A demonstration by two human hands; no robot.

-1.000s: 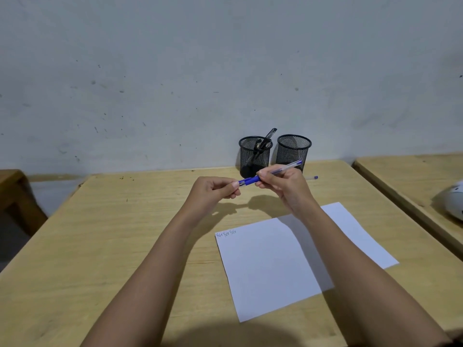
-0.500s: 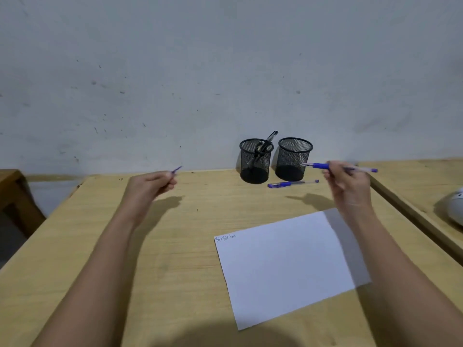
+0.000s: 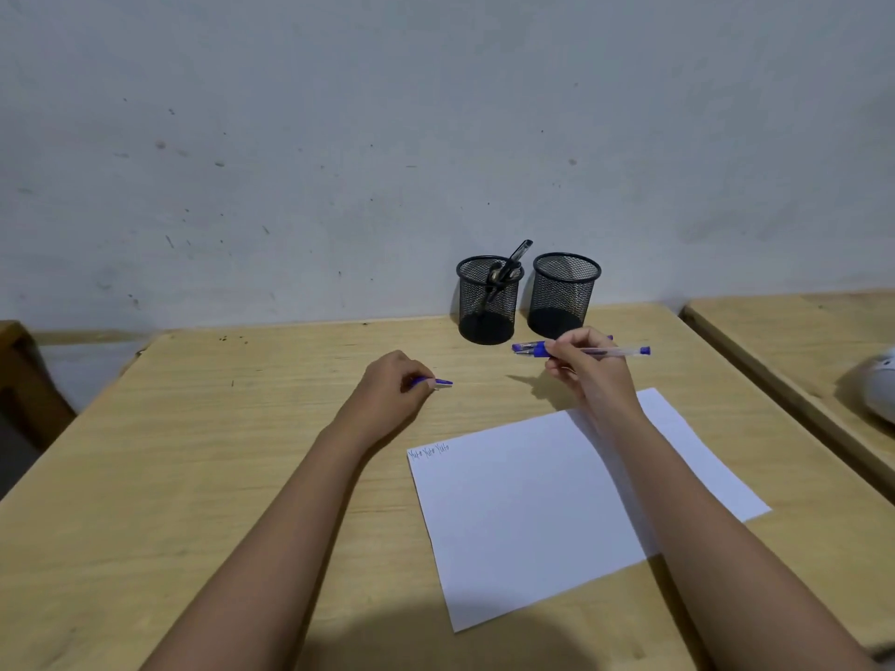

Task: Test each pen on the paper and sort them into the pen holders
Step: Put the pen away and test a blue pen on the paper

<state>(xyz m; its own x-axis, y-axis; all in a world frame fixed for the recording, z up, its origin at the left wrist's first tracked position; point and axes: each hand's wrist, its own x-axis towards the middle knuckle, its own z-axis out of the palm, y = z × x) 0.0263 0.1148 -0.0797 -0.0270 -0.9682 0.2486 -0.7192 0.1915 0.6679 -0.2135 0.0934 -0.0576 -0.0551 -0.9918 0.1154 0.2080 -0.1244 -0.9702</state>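
My right hand [image 3: 588, 368] grips an uncapped blue pen [image 3: 610, 351] level above the table, just in front of the holders. Its blue cap [image 3: 441, 382] is pinched in my left hand [image 3: 387, 387], low over the table to the left of the paper. A second blue pen [image 3: 609, 338] lies on the table behind my right hand, mostly hidden. The white paper [image 3: 532, 506] lies in front of me with small writing at its top left corner. Two black mesh holders stand at the wall: the left holder [image 3: 486, 307] has a dark pen [image 3: 513, 261] in it, and the right holder [image 3: 562, 295] looks empty.
The wooden table [image 3: 193, 452] reaches to the grey wall. A second wooden table [image 3: 799, 326] stands to the right across a narrow gap, with a white object [image 3: 882, 385] on it. A dark wooden piece [image 3: 19, 370] shows at the far left.
The cap came off the pen as my hands pulled apart. Since then my left hand has swung back toward the middle with the cap, and my right hand has moved left and lower with the pen.
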